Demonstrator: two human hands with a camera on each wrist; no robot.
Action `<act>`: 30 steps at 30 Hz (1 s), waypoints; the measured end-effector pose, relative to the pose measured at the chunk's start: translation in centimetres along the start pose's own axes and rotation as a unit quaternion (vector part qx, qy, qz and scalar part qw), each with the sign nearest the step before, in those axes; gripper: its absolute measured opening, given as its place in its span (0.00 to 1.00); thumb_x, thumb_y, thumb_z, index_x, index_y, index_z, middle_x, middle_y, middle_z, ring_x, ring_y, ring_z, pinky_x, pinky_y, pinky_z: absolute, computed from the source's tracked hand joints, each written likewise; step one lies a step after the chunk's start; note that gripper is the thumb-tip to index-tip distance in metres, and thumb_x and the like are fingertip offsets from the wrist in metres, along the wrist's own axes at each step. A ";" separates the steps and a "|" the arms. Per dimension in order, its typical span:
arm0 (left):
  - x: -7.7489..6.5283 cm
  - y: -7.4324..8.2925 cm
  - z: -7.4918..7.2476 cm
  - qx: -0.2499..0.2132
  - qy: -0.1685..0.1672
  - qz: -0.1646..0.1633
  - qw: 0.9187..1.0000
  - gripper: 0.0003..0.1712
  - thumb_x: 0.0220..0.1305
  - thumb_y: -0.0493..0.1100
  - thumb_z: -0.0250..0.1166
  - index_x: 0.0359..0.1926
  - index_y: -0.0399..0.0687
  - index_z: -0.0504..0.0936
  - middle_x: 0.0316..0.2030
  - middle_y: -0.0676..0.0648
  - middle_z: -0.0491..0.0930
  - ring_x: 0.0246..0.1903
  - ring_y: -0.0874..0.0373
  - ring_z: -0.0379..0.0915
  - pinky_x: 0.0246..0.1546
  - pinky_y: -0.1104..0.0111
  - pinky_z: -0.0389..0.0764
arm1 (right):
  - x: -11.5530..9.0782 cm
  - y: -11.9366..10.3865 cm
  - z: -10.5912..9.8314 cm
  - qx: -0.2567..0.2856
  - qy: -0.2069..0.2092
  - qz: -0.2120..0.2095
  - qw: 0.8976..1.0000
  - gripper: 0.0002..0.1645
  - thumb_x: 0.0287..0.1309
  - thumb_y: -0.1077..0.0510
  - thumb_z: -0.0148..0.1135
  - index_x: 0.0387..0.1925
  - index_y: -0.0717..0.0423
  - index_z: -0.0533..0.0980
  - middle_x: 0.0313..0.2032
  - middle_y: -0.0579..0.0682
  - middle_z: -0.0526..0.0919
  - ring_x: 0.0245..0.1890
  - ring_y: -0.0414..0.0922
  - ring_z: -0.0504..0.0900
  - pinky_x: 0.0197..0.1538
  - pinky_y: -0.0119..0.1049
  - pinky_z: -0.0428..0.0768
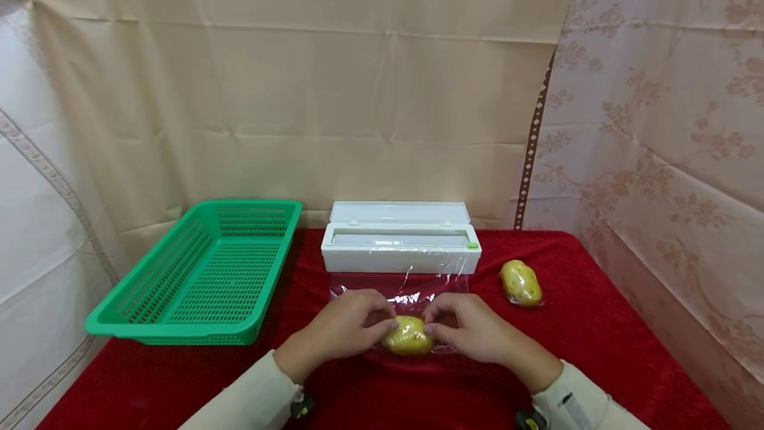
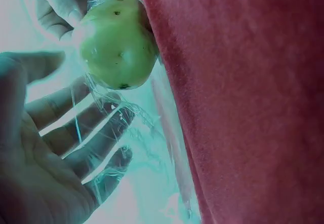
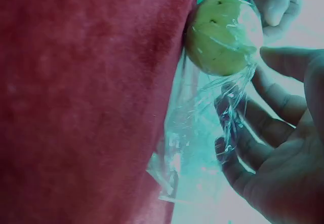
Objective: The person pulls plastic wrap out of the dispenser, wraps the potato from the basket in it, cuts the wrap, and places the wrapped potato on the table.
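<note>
Lying low in the head view, toward 6 o'clock, a yellow oval potato [image 1: 408,337] under clear plastic film [image 1: 412,298], on red velvet cloth [image 1: 621,363]. Clock bearings from this potato, left to right.

10 o'clock: green rectangular plastic mesh basket [image 1: 262,284], nothing touching it.

9 o'clock, just beside: person's left hand [image 1: 349,325]. Head view shows thumb and forefinger at the potato's end, a gap between them. Left wrist view adds what is hidden there: fingers long and spread, film draped over them, no grip.

12 o'clock: white oblong plastic box [image 1: 402,261], lid raised at its back; film spreads from its front to the hands. Wrist views do not show the box clearly.

3 o'clock: right hand [image 1: 471,332], fingers bent and parted. Only right wrist view shows film bunched in strands across them; whether thumb and forefinger pinch it, cannot tell.

2 o'clock, well apart: second yellow potato, shiny with film [image 1: 521,283], leaning 11 to 5.

Near potato's long axis runs 9 to 3, one end toward each hand; wrist views look end-on, dark specks visible.
</note>
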State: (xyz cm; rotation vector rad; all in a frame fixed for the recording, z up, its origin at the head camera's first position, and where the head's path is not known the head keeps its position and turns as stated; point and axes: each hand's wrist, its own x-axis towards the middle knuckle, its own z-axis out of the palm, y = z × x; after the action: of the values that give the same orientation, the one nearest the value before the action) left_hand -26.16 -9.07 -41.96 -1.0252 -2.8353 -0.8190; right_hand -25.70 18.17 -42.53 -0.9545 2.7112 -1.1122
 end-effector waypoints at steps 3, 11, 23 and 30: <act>-0.1 0.0 -0.1 0.038 0.010 0.003 0.999 0.21 0.62 0.68 0.69 0.45 0.62 0.89 0.45 0.60 0.82 0.43 0.67 0.77 0.47 0.65 0.81 | 0.2 -0.2 -0.1 -0.030 0.003 -0.005 1.000 0.09 0.60 0.51 0.75 0.38 0.40 0.81 0.38 0.37 0.83 0.41 0.37 0.83 0.47 0.36 0.84; 0.0 -0.4 -0.1 0.071 0.009 -0.007 0.997 0.27 0.46 0.67 0.81 0.45 0.61 0.90 0.44 0.60 0.77 0.41 0.65 0.73 0.45 0.60 0.70 | 0.5 -0.5 0.2 -0.126 0.027 -0.026 0.991 0.23 0.45 0.44 0.84 0.40 0.42 0.80 0.39 0.40 0.80 0.40 0.38 0.79 0.45 0.33 0.80; 0.9 -2.0 0.0 -0.050 -0.032 -0.027 0.998 0.22 0.60 0.52 0.77 0.52 0.50 0.89 0.43 0.58 0.87 0.44 0.66 0.82 0.47 0.70 0.83 | 1.4 -0.2 0.6 -0.082 0.029 0.013 0.996 0.18 0.49 0.50 0.82 0.39 0.46 0.82 0.29 0.37 0.83 0.29 0.33 0.80 0.34 0.30 0.80; 0.8 -2.6 0.3 -0.110 -0.025 -0.050 0.992 0.15 0.66 0.49 0.72 0.50 0.53 0.80 0.41 0.56 0.88 0.36 0.66 0.84 0.41 0.71 0.83 | 1.6 0.7 0.8 -0.062 0.032 0.025 0.997 0.16 0.57 0.49 0.78 0.40 0.47 0.79 0.32 0.35 0.85 0.33 0.32 0.82 0.39 0.31 0.82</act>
State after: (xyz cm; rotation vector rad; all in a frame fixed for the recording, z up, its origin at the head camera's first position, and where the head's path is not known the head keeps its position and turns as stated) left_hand -28.31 -10.17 -43.29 -0.9414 -2.9089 -1.1522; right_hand -27.16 17.16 -43.27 -0.8745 2.8688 -0.9934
